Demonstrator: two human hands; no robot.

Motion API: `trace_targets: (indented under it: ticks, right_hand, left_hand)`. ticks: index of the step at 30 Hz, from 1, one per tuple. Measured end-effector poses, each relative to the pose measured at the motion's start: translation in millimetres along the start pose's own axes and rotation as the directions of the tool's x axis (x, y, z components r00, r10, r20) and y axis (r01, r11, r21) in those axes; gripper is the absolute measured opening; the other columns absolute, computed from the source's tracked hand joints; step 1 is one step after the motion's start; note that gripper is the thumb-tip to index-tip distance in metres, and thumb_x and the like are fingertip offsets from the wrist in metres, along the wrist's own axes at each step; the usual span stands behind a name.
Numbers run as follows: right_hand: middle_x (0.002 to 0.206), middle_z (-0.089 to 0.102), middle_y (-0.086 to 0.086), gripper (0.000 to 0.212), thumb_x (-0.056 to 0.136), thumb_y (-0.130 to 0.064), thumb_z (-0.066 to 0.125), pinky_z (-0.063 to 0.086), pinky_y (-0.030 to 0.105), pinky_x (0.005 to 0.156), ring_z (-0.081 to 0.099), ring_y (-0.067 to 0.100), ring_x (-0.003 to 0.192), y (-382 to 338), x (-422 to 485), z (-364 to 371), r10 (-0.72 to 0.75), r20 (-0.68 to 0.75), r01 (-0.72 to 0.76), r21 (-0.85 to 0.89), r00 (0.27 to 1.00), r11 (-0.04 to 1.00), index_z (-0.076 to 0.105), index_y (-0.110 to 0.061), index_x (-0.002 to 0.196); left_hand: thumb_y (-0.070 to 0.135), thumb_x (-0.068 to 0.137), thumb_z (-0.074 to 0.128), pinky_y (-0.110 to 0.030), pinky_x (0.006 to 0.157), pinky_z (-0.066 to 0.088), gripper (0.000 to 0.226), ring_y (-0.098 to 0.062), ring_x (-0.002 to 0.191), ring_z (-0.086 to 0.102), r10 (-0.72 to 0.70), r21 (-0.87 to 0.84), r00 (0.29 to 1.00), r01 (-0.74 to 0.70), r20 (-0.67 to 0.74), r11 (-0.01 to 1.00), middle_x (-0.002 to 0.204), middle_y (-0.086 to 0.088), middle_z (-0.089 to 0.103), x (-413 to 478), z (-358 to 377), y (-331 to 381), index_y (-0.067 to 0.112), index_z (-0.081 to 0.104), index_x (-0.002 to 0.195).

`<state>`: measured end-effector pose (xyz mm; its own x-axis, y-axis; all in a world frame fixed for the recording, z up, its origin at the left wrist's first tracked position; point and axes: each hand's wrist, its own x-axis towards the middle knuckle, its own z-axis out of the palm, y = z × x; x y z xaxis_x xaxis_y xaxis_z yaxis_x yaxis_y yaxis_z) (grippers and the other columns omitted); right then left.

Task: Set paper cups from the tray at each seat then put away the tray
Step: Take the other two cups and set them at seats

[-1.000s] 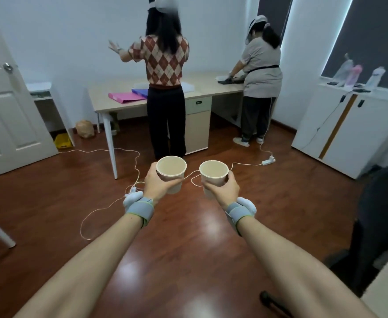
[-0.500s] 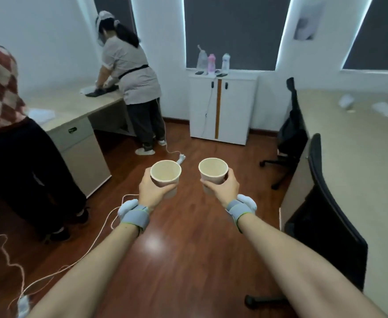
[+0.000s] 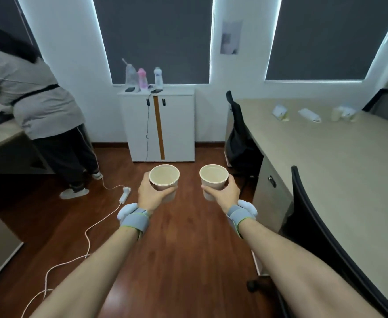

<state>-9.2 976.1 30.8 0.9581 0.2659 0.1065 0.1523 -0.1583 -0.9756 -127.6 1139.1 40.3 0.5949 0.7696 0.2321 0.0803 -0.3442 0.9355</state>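
I hold two beige paper cups upright in front of me over the wooden floor. My left hand (image 3: 152, 195) grips the left paper cup (image 3: 164, 179). My right hand (image 3: 224, 194) grips the right paper cup (image 3: 213, 177). Both cups look empty. To my right runs a long beige table (image 3: 326, 171) with black chairs pushed against its near side, one close to me (image 3: 321, 237) and one further off (image 3: 239, 136). Several small pale items (image 3: 309, 114), possibly cups and cards, lie at the table's far end. No tray is in view.
A person in a grey top (image 3: 36, 104) bends over a desk at the left. A white cabinet (image 3: 158, 125) with bottles on top stands under the window. A white cable and power strip (image 3: 124, 195) trail across the floor on my left.
The view has swung to the right: the person in the patterned top has left the frame and the long table now fills the right side. Both hands keep the cups level.
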Motion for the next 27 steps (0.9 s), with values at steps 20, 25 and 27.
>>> trace_targets:
  ticks: [20,25,27]
  right_hand:
    - [0.116,0.063,0.005,0.074,0.055,-0.030,0.088,0.043,0.025,0.088,0.057,0.018,0.107,23.6,356.3,71.4,0.055,-0.319,-0.062,-0.011,0.946,0.998,0.054,-0.016,0.119]
    - [0.109,0.064,0.003,0.071,0.055,-0.025,0.088,0.048,0.032,0.092,0.059,0.021,0.105,43.0,425.8,28.7,0.125,-0.473,-0.112,0.055,0.872,0.992,0.053,-0.014,0.116]
    - [0.105,0.062,0.001,0.068,0.056,-0.021,0.088,0.047,0.027,0.087,0.059,0.021,0.102,53.3,452.5,2.4,0.143,-0.534,-0.120,0.077,0.833,0.990,0.054,-0.013,0.114]
  left_hand:
    - [0.017,0.058,0.086,-0.038,0.099,0.045,0.074,-0.025,0.115,0.054,0.068,-0.086,0.942,-0.042,0.329,0.995,0.123,-0.010,0.059,384.5,210.2,-41.2,0.010,0.049,0.121]
    - [0.019,0.056,0.087,-0.033,0.096,0.044,0.071,-0.022,0.114,0.055,0.129,-0.101,0.861,-0.090,0.493,0.991,0.122,-0.008,0.061,436.1,313.7,-23.4,0.015,0.051,0.118]
    - [0.019,0.057,0.087,-0.029,0.092,0.041,0.070,-0.020,0.111,0.054,0.153,-0.123,0.832,-0.103,0.533,0.987,0.121,-0.007,0.061,448.9,364.1,-15.8,0.015,0.051,0.117]
